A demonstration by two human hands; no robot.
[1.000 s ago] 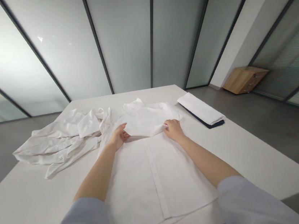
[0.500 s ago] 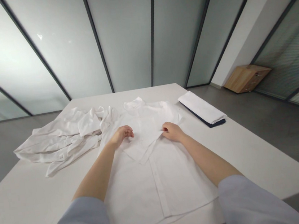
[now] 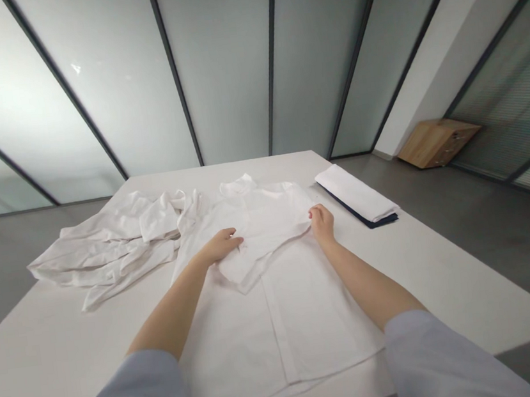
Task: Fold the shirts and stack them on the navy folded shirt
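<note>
A white shirt [image 3: 243, 336] lies front up on the table, its collar [image 3: 238, 185] at the far end and its hem towards me. One white sleeve [image 3: 271, 246] is laid across the front, with its lower edge slanting down to a point near the middle. My right hand [image 3: 323, 222] is closed in a pinch on the edge of this fabric at the shirt's right side, lifting it slightly. On the left part of the shirt rests my left hand [image 3: 221, 246], palm down, its fingers stretched to the right and somewhat apart.
Rumpled white clothing [image 3: 121, 245] lies left of the shirt. On the right is a folded white garment [image 3: 358, 190] on top of a dark navy one [image 3: 384, 221]. The white table [image 3: 460, 290] ends at the right; a wooden cabinet [image 3: 436, 141] stands on the floor beyond.
My right hand has moved right and slightly up, drawing the sleeve fabric out with it. My left hand has turned palm down onto the shirt, its fingers straighter.
</note>
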